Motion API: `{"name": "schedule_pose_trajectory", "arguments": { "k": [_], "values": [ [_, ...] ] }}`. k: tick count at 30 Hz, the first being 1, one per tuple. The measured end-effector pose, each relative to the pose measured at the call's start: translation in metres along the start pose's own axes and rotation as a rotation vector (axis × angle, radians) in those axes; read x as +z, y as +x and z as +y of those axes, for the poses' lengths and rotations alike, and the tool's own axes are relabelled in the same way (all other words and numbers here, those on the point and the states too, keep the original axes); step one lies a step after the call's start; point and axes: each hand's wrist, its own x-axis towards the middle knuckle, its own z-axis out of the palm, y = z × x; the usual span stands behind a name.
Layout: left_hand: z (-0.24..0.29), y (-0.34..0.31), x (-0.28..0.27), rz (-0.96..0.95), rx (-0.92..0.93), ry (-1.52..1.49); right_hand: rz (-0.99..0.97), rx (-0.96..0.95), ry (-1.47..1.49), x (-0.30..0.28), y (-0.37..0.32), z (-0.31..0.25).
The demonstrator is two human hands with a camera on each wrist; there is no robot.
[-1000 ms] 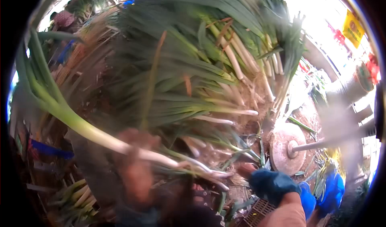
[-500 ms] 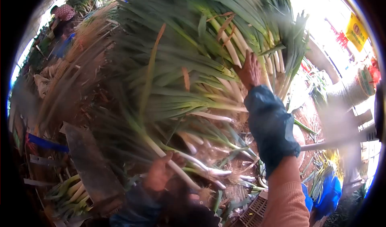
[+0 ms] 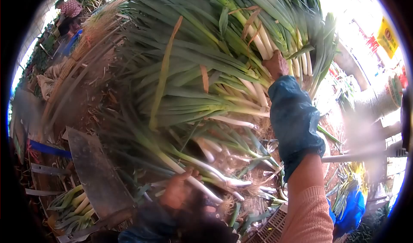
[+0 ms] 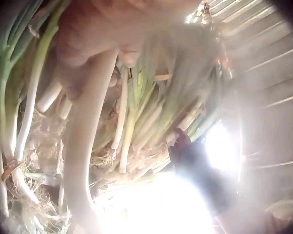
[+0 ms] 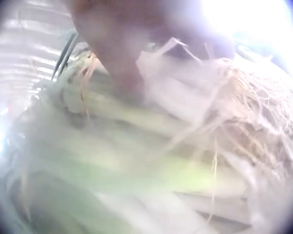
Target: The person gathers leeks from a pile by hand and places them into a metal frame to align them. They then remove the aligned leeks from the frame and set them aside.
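In the head view my left hand point(image 3: 178, 190) grips the white shank of a large green onion point(image 3: 204, 189), its roots toward me and its leaves spreading up to the left. The left wrist view shows the fingers wrapped round this thick white stalk point(image 4: 82, 146). My right hand point(image 3: 276, 65) is stretched out to the heap of green onions point(image 3: 180, 71), fingers curled at the root end of a white stalk. Up close in the right wrist view, which is hazy, the right fingers point(image 5: 129, 80) close over a pale stalk point(image 5: 178, 95) beside tangled roots point(image 5: 256, 122).
A flat metal plate point(image 3: 97, 170) stands at left, near more green onions point(image 3: 79, 206). A plastic crate point(image 3: 271, 226) is at the bottom. A metal bar point(image 3: 361, 157) and a large twine spool point(image 3: 378, 99) are at right. Another person point(image 3: 69, 10) is far left.
My right hand has gone from low near the roots up to the heap, and its spread fingers have curled in. The left hand's green onion has swung down, its roots now nearer me.
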Motion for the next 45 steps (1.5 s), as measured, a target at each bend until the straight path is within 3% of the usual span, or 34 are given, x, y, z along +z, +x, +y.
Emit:
{"name": "schedule_pose_trajectory", "arguments": {
  "k": [4,7,8,9,12,13,14,17,19,20,21,22,25,26,28,29,30,31,33,34,35,37,40,43,44,45],
  "values": [
    [0.001,-0.001,0.001,0.0,0.006,0.005,-0.203,-0.065,-0.102,0.008,0.009,0.011],
    [-0.001,-0.005,0.0,0.005,0.031,0.032,-0.269,-0.109,0.046,0.025,0.012,0.022],
    [-0.003,0.001,-0.014,-0.007,0.004,0.038,-0.295,-0.166,0.229,-0.01,-0.039,-0.008],
    [-0.003,0.004,-0.021,-0.018,-0.022,0.047,-0.378,-0.078,0.434,-0.021,-0.075,-0.023],
    [0.005,-0.019,0.012,0.06,0.079,0.294,-0.782,0.004,0.946,-0.031,-0.185,-0.036],
    [0.004,-0.02,-0.004,-0.002,0.093,0.293,-0.791,-0.176,0.883,-0.023,-0.221,-0.029],
    [0.0,-0.022,-0.011,0.007,0.132,0.322,-0.796,-0.147,1.117,-0.037,-0.261,-0.035],
    [0.004,-0.009,-0.008,0.031,0.256,0.408,-0.896,-0.115,0.916,-0.039,-0.339,0.001],
    [0.003,-0.012,0.002,0.04,0.192,0.387,-0.97,-0.027,0.897,-0.039,-0.393,0.025],
    [0.001,-0.011,0.006,-0.08,0.175,0.316,-1.021,0.002,0.985,-0.038,-0.415,0.032],
    [-0.002,-0.01,0.008,-0.201,0.166,0.242,-1.021,-0.195,0.739,-0.044,-0.423,0.031],
    [-0.008,-0.001,0.001,-0.275,0.106,0.135,-1.056,-0.159,0.643,-0.054,-0.428,0.027],
    [-0.03,0.009,-0.014,0.001,0.164,0.14,-1.088,-0.197,0.423,-0.059,-0.429,0.027],
    [-0.03,0.009,-0.018,-0.012,0.136,0.107,-1.081,-0.226,0.369,-0.056,-0.425,0.025],
    [-0.027,0.002,-0.018,0.008,0.167,0.096,-0.989,-0.251,0.327,-0.059,-0.417,0.015],
    [-0.026,0.007,-0.02,0.026,0.196,0.133,-0.84,-0.411,0.134,-0.056,-0.414,0.014],
    [-0.026,0.013,-0.024,0.045,0.225,0.167,-0.721,-0.492,0.17,-0.053,-0.409,0.01],
    [-0.022,0.011,-0.021,0.065,0.252,0.2,-0.731,-0.509,0.269,-0.049,-0.406,0.014],
    [-0.018,0.006,-0.011,0.01,0.223,0.118,-1.132,-0.066,0.583,-0.048,-0.41,0.017],
    [-0.012,0.002,-0.008,-0.061,0.191,0.1,-1.133,-0.062,0.687,-0.047,-0.414,0.011],
    [-0.006,-0.001,-0.005,-0.134,0.161,0.083,-0.96,-0.354,0.54,-0.052,-0.412,0.008],
    [-0.003,-0.003,0.0,-0.095,0.189,0.033,-1.095,-0.13,0.568,-0.071,-0.405,0.003],
    [-0.003,-0.007,0.008,-0.1,0.174,-0.039,-1.096,-0.229,0.536,-0.088,-0.395,0.016],
    [-0.008,-0.016,0.021,-0.165,0.141,-0.125,-1.34,0.145,0.782,-0.125,-0.398,0.001],
    [-0.008,-0.022,0.03,-0.175,0.178,-0.101,-1.337,-0.007,0.79,-0.131,-0.403,0.0],
    [-0.008,-0.028,0.04,-0.184,0.216,-0.079,-1.316,0.036,0.753,-0.145,-0.405,-0.001]
  ]
}}
